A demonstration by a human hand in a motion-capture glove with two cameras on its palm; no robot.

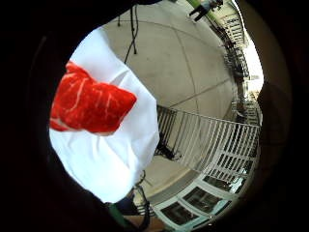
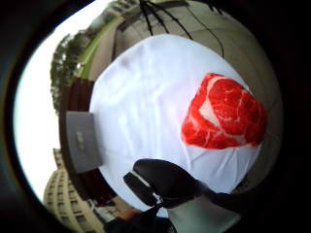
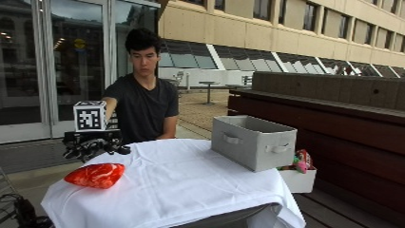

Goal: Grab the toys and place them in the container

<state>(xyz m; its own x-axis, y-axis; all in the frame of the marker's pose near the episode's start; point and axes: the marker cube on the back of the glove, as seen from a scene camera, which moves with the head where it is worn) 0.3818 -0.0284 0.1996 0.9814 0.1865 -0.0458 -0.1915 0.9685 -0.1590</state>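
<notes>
You are at the reach step: your gloved right hand (image 3: 95, 146) hovers above the near corner of the table (image 3: 190, 190), just over the red steak-shaped toy (image 3: 95, 175), and it holds nothing. In the outside view the fingers hang down loosely curled over the toy but do not touch it — there is a gap of white cloth between them. The thumb-side palm view agrees: one black fingertip (image 2: 165, 179) shows beside the toy (image 2: 224, 118), apart from it, and the toy lies flat on the cloth. The little-finger-side view shows the same toy (image 1: 89, 104) near the cloth's edge, with the ground beyond.

Judging from this, the next move calls for you to lower the hand straight down, close the fingers round the toy across its narrower width, lift it clear, and carry it across the table to the grey container (image 3: 252, 141), which stands well apart on the far side, open at the top.

Count of things: one red toy on the table — the only toy on the cloth that these views show; one grey fabric container with side handles; one small white box (image 3: 297, 179) beside the table past the container, with some colourful toys (image 3: 300, 160) in it, too small to count.
</notes>
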